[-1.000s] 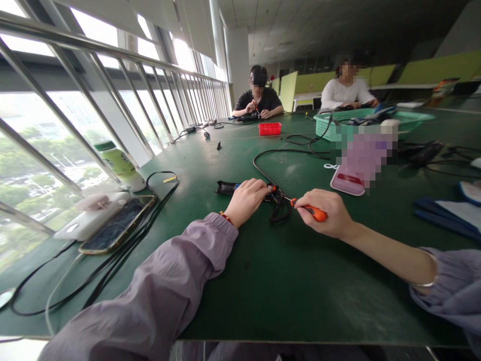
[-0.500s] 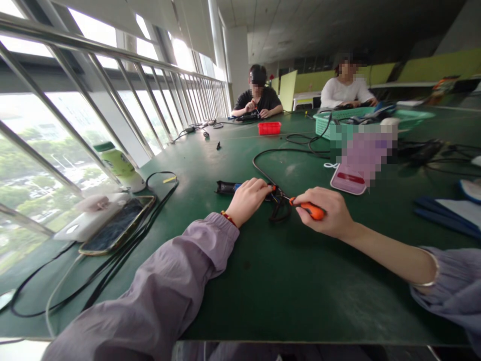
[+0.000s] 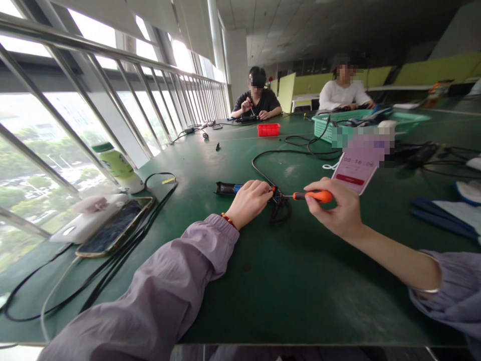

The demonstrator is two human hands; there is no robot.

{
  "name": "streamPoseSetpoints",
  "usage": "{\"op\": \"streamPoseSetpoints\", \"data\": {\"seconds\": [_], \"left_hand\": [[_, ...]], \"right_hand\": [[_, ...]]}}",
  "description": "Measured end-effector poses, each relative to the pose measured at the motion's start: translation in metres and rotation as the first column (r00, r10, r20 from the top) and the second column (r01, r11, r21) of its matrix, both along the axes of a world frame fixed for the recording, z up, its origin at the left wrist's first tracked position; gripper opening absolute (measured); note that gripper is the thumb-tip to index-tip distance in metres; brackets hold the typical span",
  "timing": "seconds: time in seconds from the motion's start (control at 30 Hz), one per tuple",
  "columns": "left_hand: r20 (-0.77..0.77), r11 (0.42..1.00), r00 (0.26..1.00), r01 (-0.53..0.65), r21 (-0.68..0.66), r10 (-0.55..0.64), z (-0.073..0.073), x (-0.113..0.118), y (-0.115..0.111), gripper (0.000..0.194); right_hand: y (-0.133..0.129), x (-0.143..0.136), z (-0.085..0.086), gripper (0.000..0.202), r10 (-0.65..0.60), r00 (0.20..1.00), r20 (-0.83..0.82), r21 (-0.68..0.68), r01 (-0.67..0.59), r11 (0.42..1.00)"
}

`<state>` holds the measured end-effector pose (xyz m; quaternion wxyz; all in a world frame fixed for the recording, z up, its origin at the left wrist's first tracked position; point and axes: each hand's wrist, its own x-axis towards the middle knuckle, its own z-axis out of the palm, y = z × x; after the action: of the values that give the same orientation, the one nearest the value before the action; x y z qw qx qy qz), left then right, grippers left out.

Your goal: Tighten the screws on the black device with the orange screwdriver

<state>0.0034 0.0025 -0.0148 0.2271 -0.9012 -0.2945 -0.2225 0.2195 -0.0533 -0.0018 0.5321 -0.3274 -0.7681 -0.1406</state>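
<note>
My left hand (image 3: pixel 251 201) is closed over a long black corded device (image 3: pixel 224 188) lying on the table. A blue part shows along the device beside my fingers, and most of its middle is hidden under them. Between the thumb and fingers of my right hand (image 3: pixel 342 209) is a screwdriver (image 3: pixel 318 196) with an orange and black handle. It lies nearly level, its thin shaft pointing left at the device's right end. Dark wires (image 3: pixel 280 213) bunch up there, around the shaft's tip; exact contact is too small to tell. A black cable (image 3: pixel 259 155) curves away behind.
On the green table, a phone (image 3: pixel 353 173) lies behind my right hand, near a green basket (image 3: pixel 325 128). A red tray (image 3: pixel 268 130) sits farther back. At left are a bottle (image 3: pixel 119 168), another phone (image 3: pixel 114 228) and cords. Two people sit across; gloves (image 3: pixel 447 218) lie right.
My right hand has shifted slightly right and up; its fingers sit differently on the screwdriver, which is now more level with more shaft showing. My left hand has hardly moved.
</note>
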Motion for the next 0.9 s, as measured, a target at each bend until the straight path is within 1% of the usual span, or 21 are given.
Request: {"op": "streamPoseSetpoints", "data": {"seconds": [0.07,0.1,0.17,0.23,0.3,0.43,0.53,0.67,0.9], "left_hand": [[0.046,0.999,0.999,0.011,-0.050,-0.008,0.000,-0.003,0.000,0.024],[0.078,0.997,0.997,0.010,-0.079,-0.004,0.000,-0.005,0.000,0.026],[0.156,0.991,0.987,-0.020,-0.130,0.040,0.000,-0.011,0.002,0.038],[0.216,0.982,0.969,-0.081,-0.173,0.118,-0.002,-0.017,0.005,0.051],[0.212,0.966,0.960,-0.133,-0.223,0.182,-0.005,-0.023,0.010,0.057],[0.148,0.931,0.957,-0.197,-0.308,0.252,-0.009,-0.028,0.016,0.055],[0.138,0.926,0.952,-0.223,-0.305,0.274,-0.008,-0.027,0.016,0.054],[0.135,0.929,0.946,-0.248,-0.275,0.293,-0.006,-0.025,0.013,0.053],[0.113,0.944,0.956,-0.239,-0.228,0.270,-0.003,-0.021,0.010,0.054]], "right_hand": [[-0.001,0.002,0.002,0.006,-0.015,0.999,-0.030,0.006,0.015,1.000],[-0.002,0.003,0.002,0.006,-0.022,0.999,-0.049,0.007,0.022,1.000],[-0.004,0.004,0.003,0.007,-0.035,0.995,-0.094,-0.004,0.035,0.999],[-0.005,0.004,0.002,0.009,-0.040,0.990,-0.139,-0.041,0.035,0.999],[-0.006,0.002,0.001,0.011,-0.026,0.988,-0.155,-0.083,0.014,0.996],[-0.007,0.000,-0.001,0.015,0.021,0.992,-0.122,-0.136,-0.038,0.990],[-0.007,0.000,-0.002,0.016,0.029,0.993,-0.111,-0.168,-0.048,0.985],[-0.007,0.000,-0.001,0.016,0.027,0.992,-0.123,-0.177,-0.049,0.983],[-0.006,-0.001,-0.002,0.016,0.052,0.991,-0.121,-0.197,-0.076,0.977]]}}
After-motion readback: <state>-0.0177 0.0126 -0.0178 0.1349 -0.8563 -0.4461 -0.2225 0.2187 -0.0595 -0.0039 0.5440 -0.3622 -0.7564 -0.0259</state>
